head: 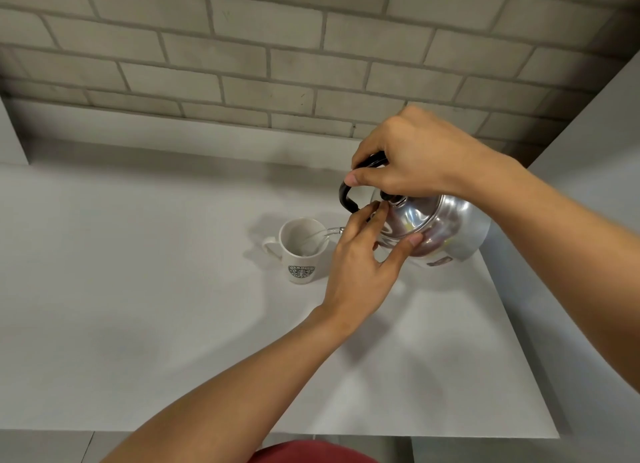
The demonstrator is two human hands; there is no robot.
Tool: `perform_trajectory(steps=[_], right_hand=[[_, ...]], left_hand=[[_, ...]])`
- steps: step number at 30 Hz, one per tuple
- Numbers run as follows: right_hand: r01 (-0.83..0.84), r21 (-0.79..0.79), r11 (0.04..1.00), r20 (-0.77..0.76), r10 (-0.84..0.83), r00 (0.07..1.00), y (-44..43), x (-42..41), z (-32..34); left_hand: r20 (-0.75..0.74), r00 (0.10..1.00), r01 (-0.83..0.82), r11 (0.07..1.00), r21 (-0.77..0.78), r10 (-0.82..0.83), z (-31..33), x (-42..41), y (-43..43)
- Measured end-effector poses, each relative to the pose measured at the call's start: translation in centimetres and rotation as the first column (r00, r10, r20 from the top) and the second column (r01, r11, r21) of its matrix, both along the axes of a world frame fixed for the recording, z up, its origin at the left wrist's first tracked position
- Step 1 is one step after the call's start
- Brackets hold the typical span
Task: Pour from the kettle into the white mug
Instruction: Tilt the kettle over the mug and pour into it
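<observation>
A shiny metal kettle (440, 230) hangs tilted to the left above the white counter (138, 306). My right hand (412, 157) grips its black handle from above. My left hand (363, 265) rests its fingers and thumb against the kettle's lid and body, with the spout partly hidden behind it. A thin clear stream runs from the spout into the white mug (302, 251). The mug stands upright just left of the kettle, its handle to the left and a green logo facing me.
A grey brick wall (277, 64) runs along the back of the counter. The counter's right edge (519, 341) slants close under the kettle, and its front edge (242, 433) lies near me. A grey panel (595, 123) rises at the right.
</observation>
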State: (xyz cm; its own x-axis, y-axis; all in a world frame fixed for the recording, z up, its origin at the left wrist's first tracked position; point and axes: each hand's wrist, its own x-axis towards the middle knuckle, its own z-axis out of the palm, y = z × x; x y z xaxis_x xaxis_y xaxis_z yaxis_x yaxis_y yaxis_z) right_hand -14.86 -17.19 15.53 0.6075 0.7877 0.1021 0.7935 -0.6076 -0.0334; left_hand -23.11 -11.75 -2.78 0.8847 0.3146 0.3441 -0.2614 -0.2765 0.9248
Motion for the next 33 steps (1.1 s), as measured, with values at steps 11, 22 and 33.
perform_trajectory(steps=[11, 22, 33], right_hand=[[0.003, -0.038, 0.999, 0.02, -0.003, 1.0, 0.5, 0.1, 0.0], [0.001, -0.072, 0.997, 0.027, 0.001, 1.0, 1.0, 0.0, 0.7], [-0.008, -0.107, 0.994, 0.039, 0.012, 0.999, 1.3, -0.2, 1.3]], left_hand=[[0.045, 0.999, -0.017, 1.0, -0.014, 0.018, 0.2, 0.2, -0.1], [0.054, 0.998, -0.022, 1.0, -0.022, 0.023, 0.7, 0.3, 0.0], [0.078, 0.997, -0.015, 0.999, -0.046, 0.019, 1.5, 0.3, -0.2]])
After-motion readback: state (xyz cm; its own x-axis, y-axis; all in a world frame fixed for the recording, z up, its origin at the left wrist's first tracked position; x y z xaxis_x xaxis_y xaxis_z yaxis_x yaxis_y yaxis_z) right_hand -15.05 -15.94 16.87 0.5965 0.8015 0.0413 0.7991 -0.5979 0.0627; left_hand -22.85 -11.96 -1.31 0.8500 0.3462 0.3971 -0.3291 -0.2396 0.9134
